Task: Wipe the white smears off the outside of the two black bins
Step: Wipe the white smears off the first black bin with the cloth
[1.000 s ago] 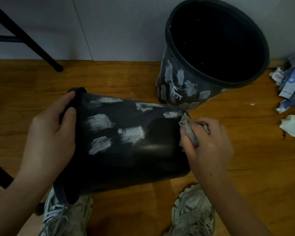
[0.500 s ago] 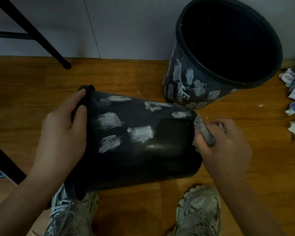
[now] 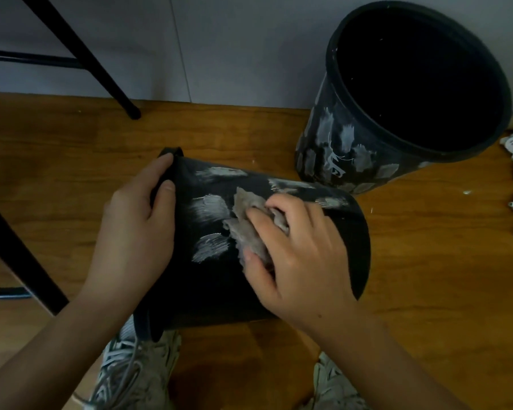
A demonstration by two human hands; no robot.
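Head view, right hand [image 3: 296, 253] fingers [image 3: 259, 216] curled pressing cloth [image 3: 246, 229], tipped bin [image 3: 208, 279]

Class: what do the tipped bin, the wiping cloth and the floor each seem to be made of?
Tipped bin: probably smooth black plastic, judging by its soft sheen and rolled rim. Wiping cloth: grey and crumpled with ragged edges; fabric or paper, unclear. Floor: wood or wood-look laminate, showing grain and a plank seam.

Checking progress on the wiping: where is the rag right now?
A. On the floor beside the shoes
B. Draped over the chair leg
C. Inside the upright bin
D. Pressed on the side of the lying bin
D: the right hand presses the rag on the side of the lying bin, next to smears, while the left hand grips its rim.
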